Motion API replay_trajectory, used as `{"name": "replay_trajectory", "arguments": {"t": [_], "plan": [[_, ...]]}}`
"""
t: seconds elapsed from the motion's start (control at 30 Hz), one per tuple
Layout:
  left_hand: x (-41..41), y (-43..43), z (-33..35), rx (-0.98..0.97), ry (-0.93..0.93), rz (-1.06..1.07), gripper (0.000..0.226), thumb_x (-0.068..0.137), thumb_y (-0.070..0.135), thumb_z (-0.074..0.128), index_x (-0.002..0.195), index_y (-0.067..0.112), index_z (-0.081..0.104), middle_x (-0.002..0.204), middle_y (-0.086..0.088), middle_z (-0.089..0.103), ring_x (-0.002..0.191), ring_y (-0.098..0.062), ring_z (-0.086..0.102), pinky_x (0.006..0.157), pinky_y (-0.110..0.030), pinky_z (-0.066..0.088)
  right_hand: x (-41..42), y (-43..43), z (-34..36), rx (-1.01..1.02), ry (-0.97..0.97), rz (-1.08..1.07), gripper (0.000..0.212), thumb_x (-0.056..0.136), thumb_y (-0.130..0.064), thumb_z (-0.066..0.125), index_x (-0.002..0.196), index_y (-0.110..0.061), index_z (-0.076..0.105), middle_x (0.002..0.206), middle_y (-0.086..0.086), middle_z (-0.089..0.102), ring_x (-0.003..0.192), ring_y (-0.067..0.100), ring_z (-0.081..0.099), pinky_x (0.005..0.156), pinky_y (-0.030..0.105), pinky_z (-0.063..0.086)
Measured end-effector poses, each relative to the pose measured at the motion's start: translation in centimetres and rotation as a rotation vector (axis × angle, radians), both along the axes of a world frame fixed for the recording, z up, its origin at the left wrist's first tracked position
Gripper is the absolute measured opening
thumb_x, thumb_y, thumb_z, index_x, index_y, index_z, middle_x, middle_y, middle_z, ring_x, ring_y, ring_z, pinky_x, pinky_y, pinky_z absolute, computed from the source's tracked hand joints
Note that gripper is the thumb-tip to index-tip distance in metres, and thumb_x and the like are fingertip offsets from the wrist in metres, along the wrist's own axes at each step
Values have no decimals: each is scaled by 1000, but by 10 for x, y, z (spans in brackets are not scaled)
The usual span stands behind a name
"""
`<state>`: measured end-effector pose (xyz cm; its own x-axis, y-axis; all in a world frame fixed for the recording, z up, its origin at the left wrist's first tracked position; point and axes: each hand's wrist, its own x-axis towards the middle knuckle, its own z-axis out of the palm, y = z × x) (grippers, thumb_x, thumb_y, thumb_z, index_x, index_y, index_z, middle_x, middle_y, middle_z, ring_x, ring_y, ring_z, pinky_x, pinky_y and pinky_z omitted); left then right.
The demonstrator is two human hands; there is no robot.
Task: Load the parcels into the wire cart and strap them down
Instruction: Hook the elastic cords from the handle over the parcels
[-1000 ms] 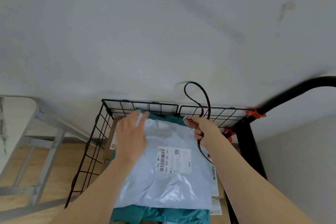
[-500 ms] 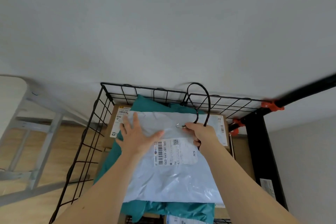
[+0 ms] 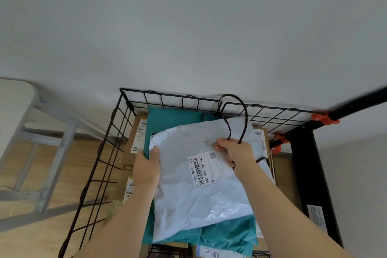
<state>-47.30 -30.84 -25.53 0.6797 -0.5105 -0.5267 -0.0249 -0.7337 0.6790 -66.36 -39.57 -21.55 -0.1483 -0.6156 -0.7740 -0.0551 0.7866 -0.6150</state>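
While your left hand (image 3: 146, 168) grips the left edge of the grey mailer (image 3: 199, 201), thumb on top and fingers curled beneath, your right hand (image 3: 236, 153) is closed round the elastic cord (image 3: 245, 115) just behind its metal hook (image 3: 210, 143). The fist hangs over the mailer's far half; whether it presses the film cannot be told.

The mailer lies uppermost in the wire cart (image 3: 167, 95), on teal mailers (image 3: 171, 119), which in turn cover cardboard boxes (image 3: 138, 130). Its long axis runs from you toward the far wall, leaning a little to the right. The print of its shipping label (image 3: 206, 168) runs along that same axis. The hook's open end points left, toward your other hand. Two strands of cord arch from your fist to the far rim, and whether the cord is fastened there cannot be told.

Hazards, as judged from this arrangement:
- The glossy film will probably slide on the teal plastic below. If you let go on the left before the cord bears down, the mailer may skew or slip toward a side wall.
- The cord is likely to be under tension. A loose pinch behind the hook could let it spring back toward the far wall.
- The slack loop may snag the rim wires as you draw it across.
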Motion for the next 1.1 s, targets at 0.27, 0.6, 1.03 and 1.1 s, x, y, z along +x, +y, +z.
{"name": "replay_trajectory", "arguments": {"t": [0.27,0.6,1.03,1.1], "plan": [[-16,2,31,78,-372,-172,41,93,49,43,81,11,53,77,-2,58,76,-27,55,81,-42,46,-7,5,-5,44,-28,-92,11,83,-7,64,73,-9,62,72,8,70,35,7,26,30,15,21],[-33,-43,71,-75,493,-147,25,98,30,44,94,14,63,97,-8,64,90,-23,59,79,-33,49,-16,-5,33,-63,156,-60,31,78,-6,54,106,5,64,73,11,54,42,12,30,37,20,24],[25,-35,53,-226,-848,-632,39,83,9,63,121,6,52,117,-18,56,110,-31,46,95,-45,39,11,4,26,100,-37,139,9,83,-2,63,91,-3,65,74,12,69,23,1,28,29,13,18],[2,-33,47,-387,-1004,-843,42,78,8,63,118,11,51,119,-15,57,112,-25,43,101,-45,37,10,5,13,90,-83,88,4,82,-2,64,82,-6,66,72,10,69,24,2,27,31,14,16]]}}
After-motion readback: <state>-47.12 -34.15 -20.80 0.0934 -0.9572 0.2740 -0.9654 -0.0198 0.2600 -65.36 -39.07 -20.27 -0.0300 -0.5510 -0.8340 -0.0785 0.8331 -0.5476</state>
